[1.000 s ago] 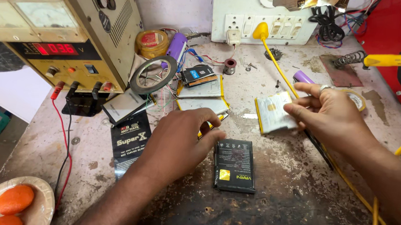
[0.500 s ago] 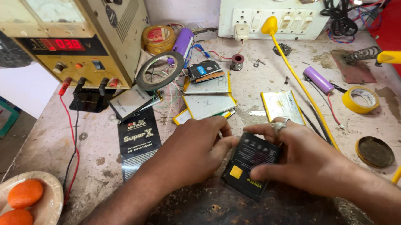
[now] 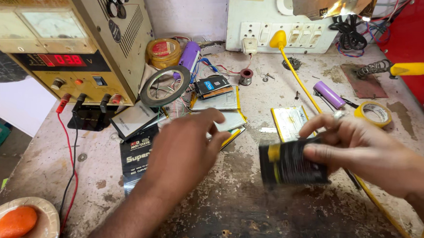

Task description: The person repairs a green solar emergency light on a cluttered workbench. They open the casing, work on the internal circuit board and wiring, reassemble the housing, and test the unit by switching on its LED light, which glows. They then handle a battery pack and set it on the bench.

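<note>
Black, flat rectangular battery with a yellow band (image 3: 291, 164) is pinched in the right hand (image 3: 367, 153), lifted just above the stained workbench (image 3: 245, 219) near its middle. Its long axis runs roughly left to right, yellow end toward the left hand (image 3: 183, 154). The left hand is open, palm down, fingers spread, gripping nothing; it hovers just beside the battery, over the black anti-static pouch (image 3: 136, 153). The right hand is nearer. A silver flat cell (image 3: 290, 121) lies behind the battery.
</note>
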